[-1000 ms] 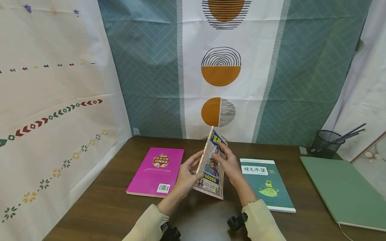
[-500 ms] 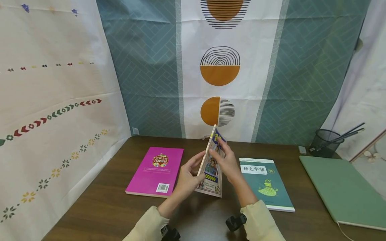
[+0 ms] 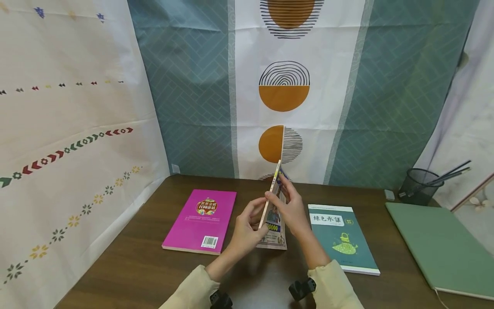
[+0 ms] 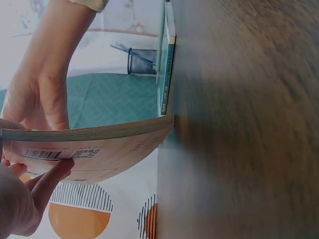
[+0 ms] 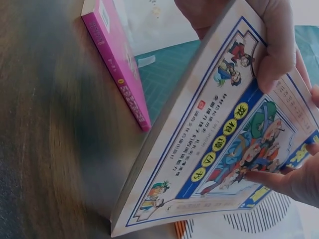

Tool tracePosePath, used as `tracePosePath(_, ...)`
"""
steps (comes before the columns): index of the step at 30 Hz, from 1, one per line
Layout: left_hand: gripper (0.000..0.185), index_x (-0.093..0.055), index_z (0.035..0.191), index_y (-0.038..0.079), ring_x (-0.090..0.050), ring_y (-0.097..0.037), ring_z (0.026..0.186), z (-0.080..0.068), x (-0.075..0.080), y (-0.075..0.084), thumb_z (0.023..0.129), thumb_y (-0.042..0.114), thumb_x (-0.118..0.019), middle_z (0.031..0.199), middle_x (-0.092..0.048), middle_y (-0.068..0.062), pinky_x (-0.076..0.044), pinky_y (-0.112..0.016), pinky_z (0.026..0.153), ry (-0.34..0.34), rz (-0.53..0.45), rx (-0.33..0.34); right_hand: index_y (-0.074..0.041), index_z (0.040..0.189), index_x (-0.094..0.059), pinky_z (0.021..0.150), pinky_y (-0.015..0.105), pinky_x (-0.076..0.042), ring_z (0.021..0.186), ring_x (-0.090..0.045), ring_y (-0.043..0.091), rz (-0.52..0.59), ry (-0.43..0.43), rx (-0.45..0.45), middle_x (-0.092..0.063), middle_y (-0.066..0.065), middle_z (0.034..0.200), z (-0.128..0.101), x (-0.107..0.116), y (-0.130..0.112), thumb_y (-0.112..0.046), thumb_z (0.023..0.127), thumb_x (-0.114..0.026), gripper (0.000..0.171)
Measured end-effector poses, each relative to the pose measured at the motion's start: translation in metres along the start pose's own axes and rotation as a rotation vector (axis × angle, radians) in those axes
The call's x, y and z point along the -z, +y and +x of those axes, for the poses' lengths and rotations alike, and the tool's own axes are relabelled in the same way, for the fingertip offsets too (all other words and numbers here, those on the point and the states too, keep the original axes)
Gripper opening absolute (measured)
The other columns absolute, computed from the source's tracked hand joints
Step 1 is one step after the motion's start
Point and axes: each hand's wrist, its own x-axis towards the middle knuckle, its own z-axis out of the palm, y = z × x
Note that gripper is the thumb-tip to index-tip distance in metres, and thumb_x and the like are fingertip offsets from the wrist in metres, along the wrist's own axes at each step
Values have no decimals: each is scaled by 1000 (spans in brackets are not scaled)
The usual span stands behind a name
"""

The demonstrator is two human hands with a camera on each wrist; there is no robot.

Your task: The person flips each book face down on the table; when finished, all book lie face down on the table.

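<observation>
A thin picture book (image 3: pixel 275 223) with a blue-bordered cover stands nearly upright above the table, turned almost edge-on in the head view. My left hand (image 3: pixel 247 225) grips its left edge. The thumb (image 5: pixel 276 57) lies on the front cover, and fingers (image 4: pixel 52 179) press the back near the barcode. Across the front cover lies my right hand (image 3: pixel 291 210), its thumb and fingertips spread and touching the cartoon picture in the right wrist view. In the left wrist view the book bows slightly, its lower corner right at the tabletop.
A magenta book (image 3: pixel 200 221) lies left on the brown table (image 3: pixel 127 262), a teal book (image 3: pixel 343 238) right. Farther right are a large green board (image 3: pixel 444 244), a black mesh pen cup (image 3: pixel 418 186) and a small white object (image 3: pixel 389 195). Patterned cloths (image 3: pixel 193 86) hang behind.
The held book has turned so its front cover faces more to the right and shows narrower. Both hands shift slightly with it; my right thumb now overlaps its left edge.
</observation>
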Motion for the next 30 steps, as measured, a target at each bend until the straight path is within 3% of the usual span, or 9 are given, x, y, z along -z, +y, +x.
tracePosePath(7, 64, -48, 135, 1, -67, -46, 102, -1, -3, -1, 75, -19, -57, 137, -54, -27, -59, -27, 73, 2, 39, -73, -12, 153, -31, 114, 50, -35, 146, -33, 32, 34, 44, 42, -31, 10, 159, 0, -2, -3, -15, 94, -63, 68)
tracePosePath(14, 66, -50, 137, 6, -65, -45, 108, -2, -7, 2, 77, -16, -63, 134, -59, -23, -59, -25, 72, -5, 93, -89, -17, 149, -41, 111, 46, -41, 135, -50, 29, -18, 136, 54, -48, 9, 149, -4, -2, -9, -16, 91, -68, 65)
tracePosePath(19, 69, -49, 140, 4, -64, -43, 112, -2, -9, 5, 76, -17, -62, 140, -56, -20, -58, -25, 75, 3, 102, -122, -15, 146, -45, 97, 32, -53, 127, -58, 27, -4, 167, 65, -55, 12, 143, -5, -1, -12, -12, 90, -68, 61)
tracePosePath(23, 70, -50, 140, 2, -63, -40, 114, -2, -11, 3, 74, -18, -62, 142, -54, -18, -59, -31, 79, 20, 107, -157, -10, 145, -47, 84, 19, -56, 123, -60, 31, 48, 177, 92, -58, 18, 138, -4, -2, -12, -4, 89, -66, 59)
tracePosePath(30, 70, -53, 139, 12, -53, -24, 127, 0, -18, 3, 73, -10, -66, 150, -49, -5, -56, -41, 90, 53, 166, -131, -4, 139, -53, 75, 18, -57, 111, -64, 40, 18, 283, 102, -62, 26, 128, -3, -1, -15, 0, 87, -63, 53)
